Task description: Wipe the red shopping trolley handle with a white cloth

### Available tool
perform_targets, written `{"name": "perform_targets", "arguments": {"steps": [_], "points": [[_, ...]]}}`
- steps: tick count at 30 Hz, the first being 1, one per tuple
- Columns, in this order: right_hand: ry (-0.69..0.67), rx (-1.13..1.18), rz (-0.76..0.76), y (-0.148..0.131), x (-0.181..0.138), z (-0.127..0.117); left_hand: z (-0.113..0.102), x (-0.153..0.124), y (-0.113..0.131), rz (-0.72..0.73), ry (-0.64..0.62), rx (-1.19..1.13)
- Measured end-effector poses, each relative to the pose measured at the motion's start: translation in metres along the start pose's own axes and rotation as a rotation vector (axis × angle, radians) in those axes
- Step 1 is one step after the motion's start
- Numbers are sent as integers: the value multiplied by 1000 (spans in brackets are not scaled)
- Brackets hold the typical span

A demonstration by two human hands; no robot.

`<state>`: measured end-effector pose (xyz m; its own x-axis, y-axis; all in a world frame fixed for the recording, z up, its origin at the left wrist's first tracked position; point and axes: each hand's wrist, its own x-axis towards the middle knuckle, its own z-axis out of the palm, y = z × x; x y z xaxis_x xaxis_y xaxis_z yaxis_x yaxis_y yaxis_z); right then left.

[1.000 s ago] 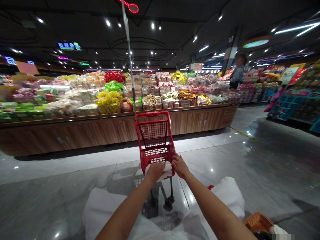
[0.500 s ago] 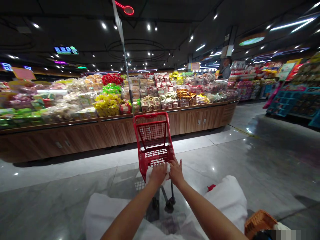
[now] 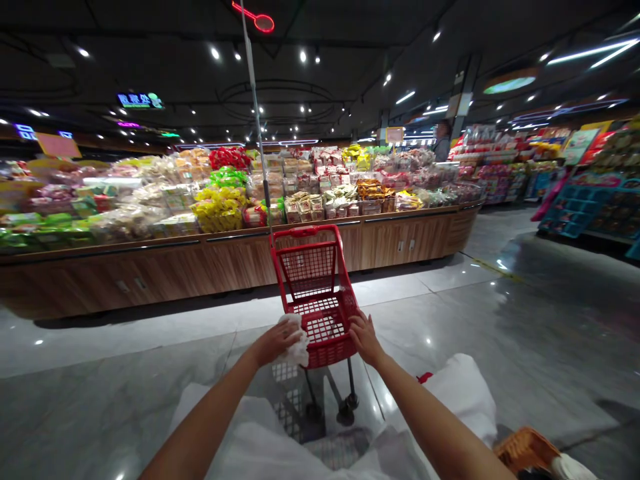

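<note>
In front of me stands a red shopping cart with a grid-walled basket and dark wheels. My left hand is closed on a crumpled white cloth, at the basket's near left corner. The cloth touches the red rim there. On the near right corner lies my right hand, its fingers curled over the rim. A thin pole rises from the cart's far left side. The undersides of my fingers are hidden.
A long wooden display counter heaped with packaged food runs behind the cart. At lower right is an orange basket beside me. A blue rack stands at right, and a person is far back.
My left hand has moved left with the white cloth, from the middle of the near rim to its left corner. My right hand has shifted slightly right along the cart's rim.
</note>
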<state>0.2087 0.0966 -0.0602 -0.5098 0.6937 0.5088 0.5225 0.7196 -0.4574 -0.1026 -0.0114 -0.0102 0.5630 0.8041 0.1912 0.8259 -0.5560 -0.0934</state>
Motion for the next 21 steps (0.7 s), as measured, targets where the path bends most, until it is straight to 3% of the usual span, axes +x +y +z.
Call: {"name": "perform_targets", "arguments": {"steps": [4, 9, 13, 17, 19, 21], "points": [[51, -115, 177, -21, 4, 11, 20, 16, 11, -71, 66, 58], [44, -43, 56, -76, 0, 46, 44, 37, 48, -215, 137, 79], [108, 78, 81, -84, -17, 44, 33, 45, 61, -82, 66, 53], [99, 125, 14, -68, -40, 21, 9, 49, 44, 174, -29, -3], [77, 110, -17, -61, -48, 12, -1, 54, 28, 172, -29, -30], [44, 83, -56, -53, -52, 6, -8, 62, 11, 74, -20, -62]]}}
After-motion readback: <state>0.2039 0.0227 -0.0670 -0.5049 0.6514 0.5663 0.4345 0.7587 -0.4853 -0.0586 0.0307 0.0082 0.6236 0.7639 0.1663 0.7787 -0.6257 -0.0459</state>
